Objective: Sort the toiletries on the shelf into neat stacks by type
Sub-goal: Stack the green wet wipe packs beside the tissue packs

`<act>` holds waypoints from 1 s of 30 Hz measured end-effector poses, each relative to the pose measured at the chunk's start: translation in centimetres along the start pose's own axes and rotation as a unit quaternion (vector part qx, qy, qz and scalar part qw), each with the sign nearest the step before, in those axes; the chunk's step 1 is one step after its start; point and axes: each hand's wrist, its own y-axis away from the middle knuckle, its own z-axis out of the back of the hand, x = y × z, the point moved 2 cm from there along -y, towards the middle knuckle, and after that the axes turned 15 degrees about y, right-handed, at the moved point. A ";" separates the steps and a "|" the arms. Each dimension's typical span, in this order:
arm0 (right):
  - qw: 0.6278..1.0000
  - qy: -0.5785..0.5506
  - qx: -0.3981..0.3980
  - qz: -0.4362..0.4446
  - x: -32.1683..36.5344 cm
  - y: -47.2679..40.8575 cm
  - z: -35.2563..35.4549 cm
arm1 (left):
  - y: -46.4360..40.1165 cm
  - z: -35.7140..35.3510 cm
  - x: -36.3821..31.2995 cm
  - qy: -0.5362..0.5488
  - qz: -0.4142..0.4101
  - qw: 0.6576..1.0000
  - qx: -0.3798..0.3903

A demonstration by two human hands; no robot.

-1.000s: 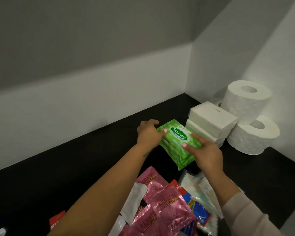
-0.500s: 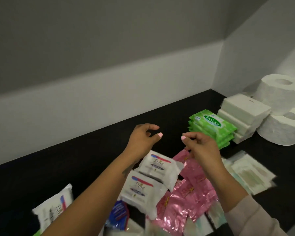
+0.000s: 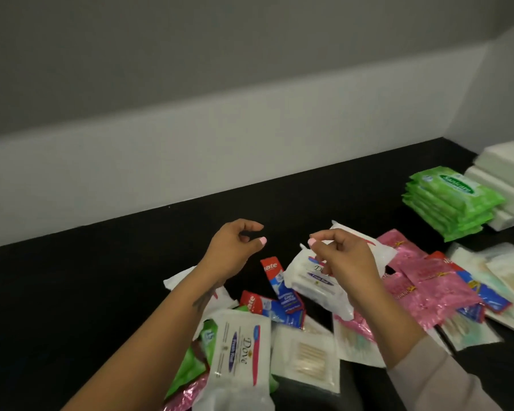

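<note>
Both hands are hovering above the black shelf [image 3: 101, 292], over a loose pile of toiletries. The left hand [image 3: 235, 250] is holding nothing: its fingers are curling loosely, with the thumb tip standing close to the forefinger but apart from it. The right hand [image 3: 344, 262] is showing the same posture, thumb and forefinger nearly meeting, gripping nothing; whether its lower fingers are touching the packet beneath cannot be told.

Directly under the right hand a white soap packet [image 3: 312, 280] is lying tilted on the pile. A second white soap packet [image 3: 241, 351] is lying nearer the camera, below the left forearm. Between them, two red-and-blue toothpaste sachets [image 3: 279, 289] are lying overlapped. A clear packet of cotton swabs [image 3: 309, 357] is resting just beside the near soap packet. Pink foil sachets [image 3: 428, 283] are spreading to the right of the right hand.

At the far right, a stack of green wipe packs [image 3: 448, 203] is standing squared up, touching a stack of white tissue packs [image 3: 505, 179] at the wall corner.
</note>
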 end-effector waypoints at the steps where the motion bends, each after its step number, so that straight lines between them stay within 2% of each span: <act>1: 1.000 0.008 0.010 0.003 0.2 0.3 -0.6 | 0.4 0.5 0.6 0.000 0.008 1.000 -0.001; 5: 0.997 0.057 0.060 0.006 0.5 1.2 -2.9 | 1.4 1.4 2.9 -0.025 0.058 0.998 0.020; 8: 0.990 0.099 0.102 0.001 0.3 1.6 -4.5 | 1.4 1.3 4.6 -0.141 0.109 0.980 0.085; 10: 0.976 0.147 0.158 0.004 0.2 2.0 -5.4 | 1.1 1.0 5.3 -0.210 0.133 0.961 0.118; 12: 0.941 0.226 0.251 0.015 0.1 2.8 -6.4 | 0.8 0.7 5.5 -0.250 0.149 0.947 0.138; 14: 0.889 0.318 0.329 0.025 -0.3 3.5 -7.6 | 0.5 0.6 5.6 -0.280 0.152 0.935 0.159; 15: 0.868 0.354 0.347 0.030 -0.5 3.8 -8.1 | 0.4 0.5 5.7 -0.292 0.149 0.929 0.172; 17: 0.849 0.385 0.360 0.033 -0.9 4.0 -8.8 | 0.3 0.3 5.9 -0.316 0.135 0.918 0.198; 23: 0.859 0.331 0.390 -0.020 -1.6 3.6 -9.2 | -0.2 -0.2 6.0 -0.380 0.109 0.887 0.238; 30: 0.891 0.301 0.332 -0.070 -2.0 1.4 -5.3 | -1.1 -0.1 6.2 -0.402 0.098 0.874 0.254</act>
